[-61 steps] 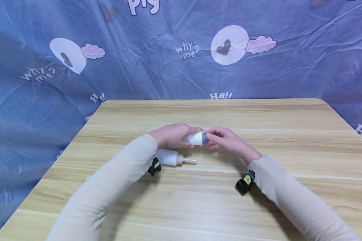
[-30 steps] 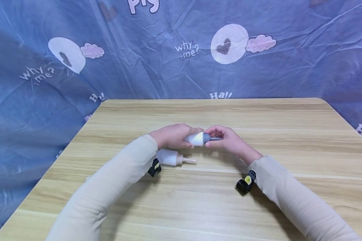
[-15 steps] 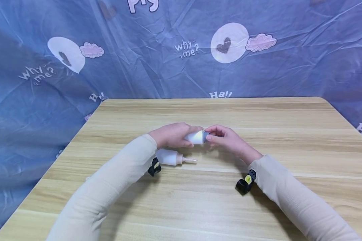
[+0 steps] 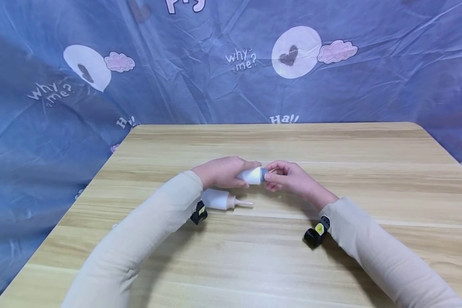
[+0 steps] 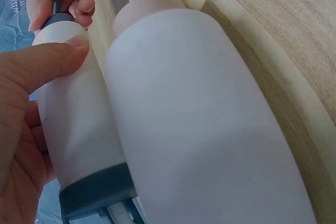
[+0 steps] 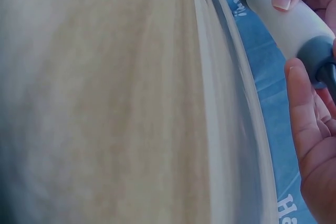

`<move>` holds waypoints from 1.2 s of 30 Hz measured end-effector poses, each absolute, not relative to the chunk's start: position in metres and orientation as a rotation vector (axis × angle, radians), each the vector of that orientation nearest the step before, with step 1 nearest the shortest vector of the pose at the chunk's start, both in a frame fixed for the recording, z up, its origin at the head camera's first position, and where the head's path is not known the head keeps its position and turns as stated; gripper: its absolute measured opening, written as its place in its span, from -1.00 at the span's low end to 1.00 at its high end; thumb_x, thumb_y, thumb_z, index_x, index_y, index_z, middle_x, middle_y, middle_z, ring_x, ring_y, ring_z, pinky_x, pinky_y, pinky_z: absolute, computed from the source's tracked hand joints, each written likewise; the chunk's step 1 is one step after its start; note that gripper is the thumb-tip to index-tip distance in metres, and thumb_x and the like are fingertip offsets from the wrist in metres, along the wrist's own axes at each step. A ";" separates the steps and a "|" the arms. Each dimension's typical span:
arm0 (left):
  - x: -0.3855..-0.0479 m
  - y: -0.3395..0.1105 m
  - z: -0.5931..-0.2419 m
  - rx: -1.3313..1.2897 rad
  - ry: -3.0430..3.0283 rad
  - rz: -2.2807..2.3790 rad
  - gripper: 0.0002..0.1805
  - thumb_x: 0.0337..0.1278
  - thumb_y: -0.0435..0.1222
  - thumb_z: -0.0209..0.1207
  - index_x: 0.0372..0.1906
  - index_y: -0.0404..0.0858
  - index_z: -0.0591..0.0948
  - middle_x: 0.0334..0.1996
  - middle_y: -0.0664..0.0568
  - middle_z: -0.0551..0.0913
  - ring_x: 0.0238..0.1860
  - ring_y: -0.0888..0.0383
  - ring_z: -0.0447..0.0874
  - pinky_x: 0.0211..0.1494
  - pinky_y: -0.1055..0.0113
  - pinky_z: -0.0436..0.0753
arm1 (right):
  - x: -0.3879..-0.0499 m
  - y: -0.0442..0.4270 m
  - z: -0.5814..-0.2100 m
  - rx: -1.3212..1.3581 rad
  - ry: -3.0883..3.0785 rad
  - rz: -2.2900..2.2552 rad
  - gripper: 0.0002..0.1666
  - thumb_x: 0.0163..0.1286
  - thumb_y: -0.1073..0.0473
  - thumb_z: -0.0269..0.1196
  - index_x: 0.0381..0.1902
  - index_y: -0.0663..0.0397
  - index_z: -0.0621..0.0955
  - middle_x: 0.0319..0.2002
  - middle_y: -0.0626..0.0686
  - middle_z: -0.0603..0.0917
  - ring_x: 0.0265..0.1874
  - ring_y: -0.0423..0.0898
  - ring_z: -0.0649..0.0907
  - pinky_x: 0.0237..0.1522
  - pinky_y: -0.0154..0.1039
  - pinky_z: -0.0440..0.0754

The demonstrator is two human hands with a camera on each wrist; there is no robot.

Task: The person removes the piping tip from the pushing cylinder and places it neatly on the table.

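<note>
A white squeeze bottle [image 4: 251, 176] with a blue-grey nozzle cap [image 6: 316, 56] lies sideways in my left hand [image 4: 224, 172], which grips its body, thumb along the side. In the left wrist view, a dark slotted base [image 5: 100, 190] shows at the bottle's bottom end. At the other end, my right hand [image 4: 292, 179] pinches the cap between thumb and fingers; part of the nozzle is hidden there. Nearer me, a second white squeeze bottle [image 4: 215, 199] with a beige nozzle cap [image 4: 231, 201] lies on its side, its rear end hidden by my left wrist.
Both hands are over the wooden table [image 4: 254, 256], toward its middle. A blue printed cloth [image 4: 200, 64] hangs behind it and along its left side. Each wrist wears a small black camera [image 4: 313, 236]. A small pale object peeks out beside my left sleeve.
My right fingers loosen around the cap a second ago, showing the nozzle, then close on it again and shift around it. The left hand and the second bottle stay put.
</note>
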State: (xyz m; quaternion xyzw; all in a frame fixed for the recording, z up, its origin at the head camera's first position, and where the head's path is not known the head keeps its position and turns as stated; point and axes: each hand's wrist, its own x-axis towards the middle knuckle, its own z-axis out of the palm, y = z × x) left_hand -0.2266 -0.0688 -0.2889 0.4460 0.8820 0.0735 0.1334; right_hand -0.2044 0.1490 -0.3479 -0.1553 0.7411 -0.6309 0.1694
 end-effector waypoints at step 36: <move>-0.229 -0.068 -0.287 1.268 2.573 0.194 -0.27 0.10 -0.21 0.23 0.38 -0.16 0.23 0.09 -0.04 0.57 -0.06 0.17 0.58 0.03 0.38 0.53 | -0.201 0.147 -0.346 -0.422 2.358 -1.763 -0.44 0.06 0.35 0.35 0.06 0.29 0.46 -0.11 0.14 0.60 -0.19 -0.20 0.60 -0.08 -0.39 0.55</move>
